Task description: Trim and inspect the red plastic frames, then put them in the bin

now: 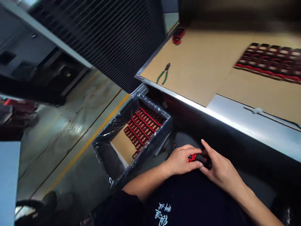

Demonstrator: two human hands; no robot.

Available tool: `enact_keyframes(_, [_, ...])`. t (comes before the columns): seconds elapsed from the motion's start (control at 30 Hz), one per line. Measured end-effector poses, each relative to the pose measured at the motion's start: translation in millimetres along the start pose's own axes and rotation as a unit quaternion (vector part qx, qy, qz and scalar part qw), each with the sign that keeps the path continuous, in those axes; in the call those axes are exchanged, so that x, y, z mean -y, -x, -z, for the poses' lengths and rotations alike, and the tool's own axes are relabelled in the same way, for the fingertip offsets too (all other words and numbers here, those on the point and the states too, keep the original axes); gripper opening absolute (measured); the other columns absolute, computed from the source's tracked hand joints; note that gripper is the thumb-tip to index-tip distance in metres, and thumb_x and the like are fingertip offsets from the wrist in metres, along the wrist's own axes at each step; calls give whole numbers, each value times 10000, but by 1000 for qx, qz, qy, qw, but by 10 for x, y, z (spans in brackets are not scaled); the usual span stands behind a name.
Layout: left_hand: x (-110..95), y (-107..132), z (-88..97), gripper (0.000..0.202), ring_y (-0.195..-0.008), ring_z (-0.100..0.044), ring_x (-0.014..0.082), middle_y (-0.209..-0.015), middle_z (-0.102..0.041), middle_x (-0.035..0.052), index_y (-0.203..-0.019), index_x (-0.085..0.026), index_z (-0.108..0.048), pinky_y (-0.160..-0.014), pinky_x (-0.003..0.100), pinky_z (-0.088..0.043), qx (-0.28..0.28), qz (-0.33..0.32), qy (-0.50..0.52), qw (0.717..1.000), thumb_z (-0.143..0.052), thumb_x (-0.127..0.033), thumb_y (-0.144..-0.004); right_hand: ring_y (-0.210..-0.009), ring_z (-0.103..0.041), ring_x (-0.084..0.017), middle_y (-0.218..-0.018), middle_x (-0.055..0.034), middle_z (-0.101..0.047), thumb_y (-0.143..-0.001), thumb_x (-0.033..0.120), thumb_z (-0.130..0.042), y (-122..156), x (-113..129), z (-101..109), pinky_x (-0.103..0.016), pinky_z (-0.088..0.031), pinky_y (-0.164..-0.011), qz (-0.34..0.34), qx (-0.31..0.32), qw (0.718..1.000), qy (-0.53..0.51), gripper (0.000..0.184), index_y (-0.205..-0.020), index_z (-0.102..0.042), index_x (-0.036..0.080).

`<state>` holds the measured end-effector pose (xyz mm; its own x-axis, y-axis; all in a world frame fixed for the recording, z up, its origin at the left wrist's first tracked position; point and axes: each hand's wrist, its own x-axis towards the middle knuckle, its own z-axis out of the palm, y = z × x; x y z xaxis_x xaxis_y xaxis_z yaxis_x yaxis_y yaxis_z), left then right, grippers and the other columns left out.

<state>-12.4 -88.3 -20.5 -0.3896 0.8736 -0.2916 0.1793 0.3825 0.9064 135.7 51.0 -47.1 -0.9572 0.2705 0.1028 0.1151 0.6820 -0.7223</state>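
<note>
A small red and black plastic part point(200, 158) sits in my left hand point(182, 159), gripped between the thumb and the curled fingers. My right hand point(219, 166) is just to the right of the part, its index finger stretched out and its thumb close to the left thumb. Whether the right hand touches the part is hard to make out. Both hands are low in front of my dark shirt, below the workbench edge.
Left of my hands, a plastic-lined bin point(103, 157) holds rows of red and black parts point(142, 127) on cardboard point(122, 142). On the workbench point(195, 69) lie green-handled pliers point(163, 74), a red part point(178, 36), a thin rod-like tool point(258, 111) and rows of similar parts point(270, 62).
</note>
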Motion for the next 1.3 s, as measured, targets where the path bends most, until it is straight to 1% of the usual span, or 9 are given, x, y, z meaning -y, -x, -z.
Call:
enact_keyframes(0.17, [164, 320, 504, 348, -981, -687, 247, -1057, -741, 71, -1046, -208, -762, -948, 346, -499, -36, 5, -33, 999, -788, -276, -705, -892, -730, -236, -1036, -103, -740, -879, 299, -639, -543, 174, -173, -383, -613, -806, 74, 117, 986, -97, 687, -1511, -386, 205])
enact_keyframes(0.3, [289, 534, 811, 370, -828, -693, 222, -902, -753, 38, -1036, -194, -757, -838, 334, -530, -94, 44, -14, 994, -806, -308, -688, -893, -721, -234, -1021, -99, -750, -793, 328, -749, -881, 353, -407, -396, -595, -842, 5, 173, 952, -252, 541, -1301, -608, 205])
enact_keyframes(0.37, [305, 586, 877, 434, -770, -683, 203, -904, -753, 44, -1117, -173, -724, -756, 312, -539, -117, 52, 16, 992, -771, -391, -744, -757, -716, -185, -901, -62, -746, -773, 393, -786, -943, 417, -490, -315, -607, -703, -115, 202, 883, -408, 431, -1136, -668, 192])
enact_keyframes(0.47, [301, 530, 853, 469, -807, -680, 210, -959, -749, 66, -1116, -166, -719, -763, 315, -538, -130, 35, 61, 989, -751, -476, -765, -540, -669, -127, -728, -21, -701, -782, 504, -781, -887, 449, -520, -211, -546, -478, -296, 218, 690, -624, 389, -901, -643, 160])
enact_keyframes(0.53, [302, 404, 763, 427, -852, -683, 216, -976, -746, 71, -1068, -173, -729, -810, 326, -536, -158, 21, 97, 982, -731, -496, -789, -523, -678, -126, -733, -41, -716, -797, 535, -769, -784, 440, -495, -198, -548, -465, -345, 210, 585, -704, 422, -857, -612, 147])
enact_keyframes(0.67, [300, 103, 481, 387, -799, -683, 195, -902, -741, 57, -1037, -178, -715, -788, 318, -545, -157, 11, 152, 976, -661, -517, -860, -599, -720, -139, -826, -92, -757, -887, 526, -690, -550, 358, -426, -204, -575, -537, -339, 156, 503, -780, 403, -887, -589, 137])
enact_keyframes(0.97, [-50, -142, 139, 739, -1107, -679, 295, -1245, -675, 122, -1360, -205, -566, -957, 400, -581, -94, -209, -62, 971, -852, -358, -696, -665, -718, -161, -805, -44, -762, -867, 568, -694, -192, 147, -382, -296, -564, -690, -272, 31, 496, -824, 407, -879, -603, 172])
enact_keyframes(1.17, [-199, -182, 118, 659, -1089, -678, 269, -1213, -656, 156, -1397, -145, -494, -905, 385, -620, -84, -282, -164, 942, -716, -208, -779, -654, -704, -170, -767, -40, -746, -727, 580, -809, -65, 86, -189, -313, -577, -666, -291, 4, 577, -763, 481, -900, -662, 157])
enact_keyframes(1.3, [-178, -140, 113, 729, -1099, -664, 259, -1218, -628, 171, -1475, -139, -411, -878, 357, -628, -70, -315, -214, 922, -698, -176, -805, -673, -710, -142, -783, -34, -759, -723, 426, -841, 26, 157, 106, -243, -557, -632, -329, -32, 678, -656, 363, -931, -733, 149])
